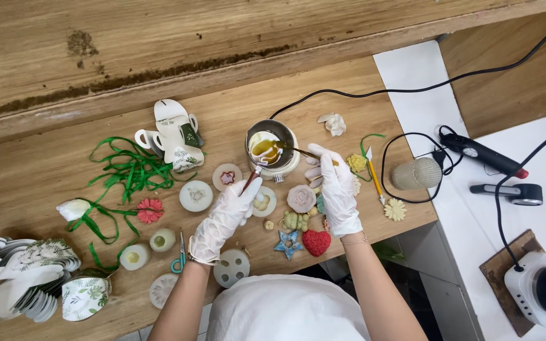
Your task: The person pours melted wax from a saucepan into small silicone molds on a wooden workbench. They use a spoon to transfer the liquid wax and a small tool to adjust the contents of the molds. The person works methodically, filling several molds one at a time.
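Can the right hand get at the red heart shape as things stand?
Probably not right away: the right hand holds a spoon over the pot. The red heart lies uncovered beside its wrist.

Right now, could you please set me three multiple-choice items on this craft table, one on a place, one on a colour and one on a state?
1. Where does the small red knitted heart lie?
A. At the near edge of the wooden table, by the blue star-shaped piece
B. Inside the metal pot
C. On the white side counter

2. What colour are the loose ribbon strips left of the work?
A. Red
B. Green
C. Blue

3. What is the gloved left hand doing?
A. Resting flat and empty
B. Holding the scissors
C. Gripping the handle of the small metal melting pot

Answers: 1 A, the heart sits just right of the star near the table's edge. 2 B, the strips are plainly green. 3 C, its fingers close on the pot's handle, while the gloved right hand holds a thin stick into the yellow liquid.
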